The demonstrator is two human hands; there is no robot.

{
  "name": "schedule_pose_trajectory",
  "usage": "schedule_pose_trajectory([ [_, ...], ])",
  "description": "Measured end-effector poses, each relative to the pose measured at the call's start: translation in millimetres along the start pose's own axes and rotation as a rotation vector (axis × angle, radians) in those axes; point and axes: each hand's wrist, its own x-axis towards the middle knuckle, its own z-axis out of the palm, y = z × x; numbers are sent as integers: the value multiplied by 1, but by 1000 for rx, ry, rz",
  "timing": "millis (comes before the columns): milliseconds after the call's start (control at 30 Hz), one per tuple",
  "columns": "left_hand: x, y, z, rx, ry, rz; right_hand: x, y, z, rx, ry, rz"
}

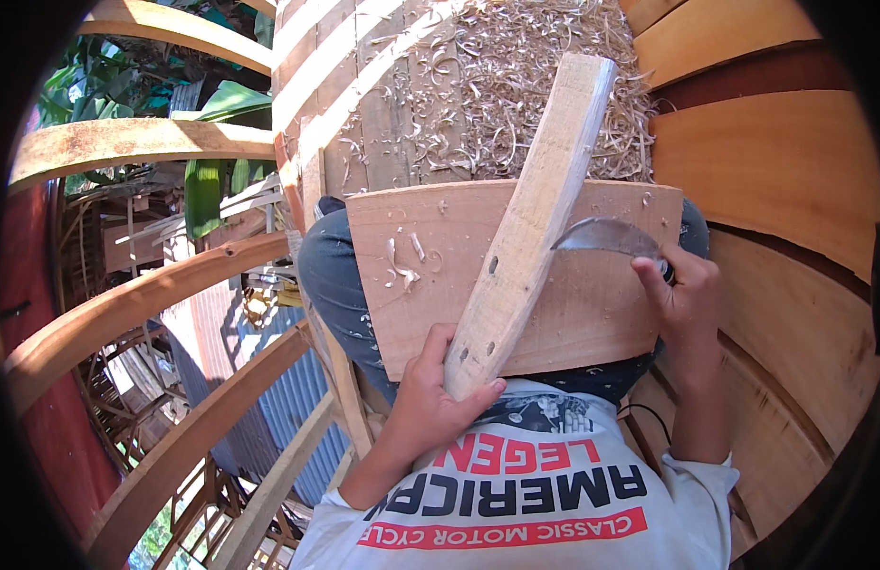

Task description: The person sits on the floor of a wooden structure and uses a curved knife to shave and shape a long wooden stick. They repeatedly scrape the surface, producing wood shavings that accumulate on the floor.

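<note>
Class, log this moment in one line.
left hand: grips wooden bar; right hand: holds curved knife, tip by bar; board: beneath bar

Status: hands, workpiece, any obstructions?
Left hand grips wooden bar, near end. Right hand holds curved knife at bar's edge. Loose shavings on board beside bar.

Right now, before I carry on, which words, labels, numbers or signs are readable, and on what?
I can't copy wording; by look:
Pale shirt: white letters on a red band, readable, upside down here.
Same shirt: large black letters, also upside down.
Same shirt: large red letters, upside down, left end out of sight.
No lettering seen on the wooden piece, curved knife or board.
</note>
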Motion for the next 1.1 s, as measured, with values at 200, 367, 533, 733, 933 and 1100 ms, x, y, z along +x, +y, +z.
schedule_pose_trajectory([
  [200,2,3,-1,-128,-13,-2,-44,-33,25,20,-201,-211],
  [367,2,-7,-1,-114,30,104,-30,-31,26,-81,-156,-262],
  [533,-4,-3,2,-29,-9,46,2,-2,23,-106,84,-93],
  [733,-4,-6,0,-87,-34,27,24,26,-2,-11,104,219],
  [933,3,-4,-7,-176,-72,34,-39,-35,22,70,-139,-211],
  [1100,3,-5,-8,-131,-48,116,-25,-37,31,-20,-68,-300],
])
